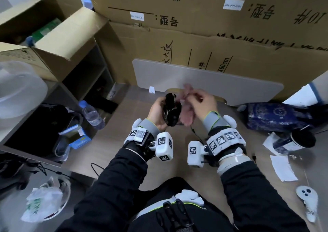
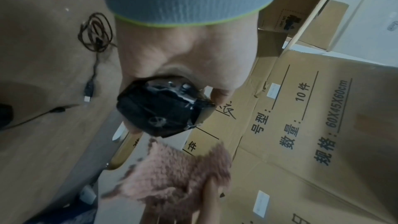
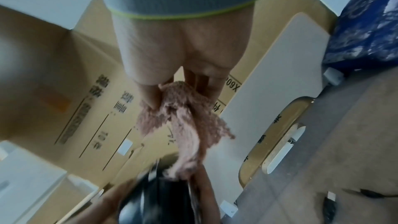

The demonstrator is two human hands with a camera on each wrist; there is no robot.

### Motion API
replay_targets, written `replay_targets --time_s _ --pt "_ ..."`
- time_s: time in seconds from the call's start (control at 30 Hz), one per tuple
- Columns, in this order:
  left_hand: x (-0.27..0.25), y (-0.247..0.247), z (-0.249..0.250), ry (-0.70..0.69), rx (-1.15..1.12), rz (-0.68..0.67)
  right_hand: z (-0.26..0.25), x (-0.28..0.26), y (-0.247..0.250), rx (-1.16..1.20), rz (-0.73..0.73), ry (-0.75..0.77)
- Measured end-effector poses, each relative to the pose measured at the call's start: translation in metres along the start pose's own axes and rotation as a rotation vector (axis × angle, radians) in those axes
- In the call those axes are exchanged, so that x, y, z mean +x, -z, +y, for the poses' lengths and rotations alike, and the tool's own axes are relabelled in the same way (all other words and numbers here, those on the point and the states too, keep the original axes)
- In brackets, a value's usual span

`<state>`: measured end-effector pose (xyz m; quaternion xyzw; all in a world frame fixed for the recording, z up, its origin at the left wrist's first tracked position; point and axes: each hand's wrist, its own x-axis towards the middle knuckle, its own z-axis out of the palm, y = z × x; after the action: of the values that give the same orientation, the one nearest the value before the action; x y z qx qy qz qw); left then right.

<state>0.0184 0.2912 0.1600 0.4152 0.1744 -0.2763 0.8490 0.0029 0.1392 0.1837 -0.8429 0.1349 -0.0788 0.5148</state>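
A person seated at a desk (image 1: pixel 113 143) holds a black mouse (image 1: pixel 171 110) in the left hand (image 1: pixel 157 114) and a pink fluffy cloth (image 1: pixel 186 114) in the right hand (image 1: pixel 204 106). Both are raised above the desk, in front of the chest. The work appears to be wiping the mouse clean.

To do it well, the left hand would best grip the mouse firmly by its sides. That leaves the glossy shell bare, and the hand can turn it so each face meets the cloth. The right hand would do well to bunch the cloth over its fingertips and press lightly, so the loose end does not drag the thin cable (image 1: pixel 194 132) hanging below the mouse.

Left fingers: curled round the mouse, thumb on one side and fingers on the other, as the left wrist view shows.

Right fingers: drawn in narrow, pinching the top of the cloth between thumb and fingertips. The rest of the cloth hangs down, and its lower end touches the mouse. The cloth is blurred.
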Motion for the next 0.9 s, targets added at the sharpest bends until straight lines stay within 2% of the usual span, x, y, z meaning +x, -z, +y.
replay_targets --time_s 0.07,0.17,0.23,0.33,0.43,0.53,0.6,0.67,0.77,0.9 --pt "-0.004 -0.004 -0.004 0.039 0.089 -0.001 0.011 0.008 0.018 0.020 0.105 -0.030" --pt "-0.006 -0.004 -0.013 0.065 0.151 0.032 0.020 0.013 0.025 0.096 0.157 -0.079" --pt "-0.007 -0.005 -0.022 0.057 0.181 0.057 0.022 0.010 0.022 0.213 0.130 -0.164" --pt "-0.010 -0.004 -0.030 0.012 0.252 0.133 0.022 0.002 0.017 0.565 0.006 -0.332" --pt "-0.017 -0.010 -0.033 -0.014 0.275 0.069 0.019 -0.002 0.015 0.704 -0.026 -0.336" --pt "-0.022 -0.014 -0.039 -0.036 0.248 0.078 0.023 -0.006 0.008 0.619 -0.184 -0.297" --pt "-0.023 -0.007 -0.043 -0.090 0.310 0.194 0.026 -0.014 -0.002 0.409 -0.291 -0.222" --pt "-0.024 0.004 -0.047 -0.121 0.473 0.326 0.029 -0.020 -0.013 0.257 -0.361 -0.175" --pt "-0.026 0.010 -0.046 -0.119 0.701 0.343 0.028 -0.018 -0.019 0.156 -0.460 -0.230" --pt "-0.030 0.004 -0.039 -0.127 0.756 0.355 0.024 -0.014 -0.022 0.034 -0.522 -0.299"
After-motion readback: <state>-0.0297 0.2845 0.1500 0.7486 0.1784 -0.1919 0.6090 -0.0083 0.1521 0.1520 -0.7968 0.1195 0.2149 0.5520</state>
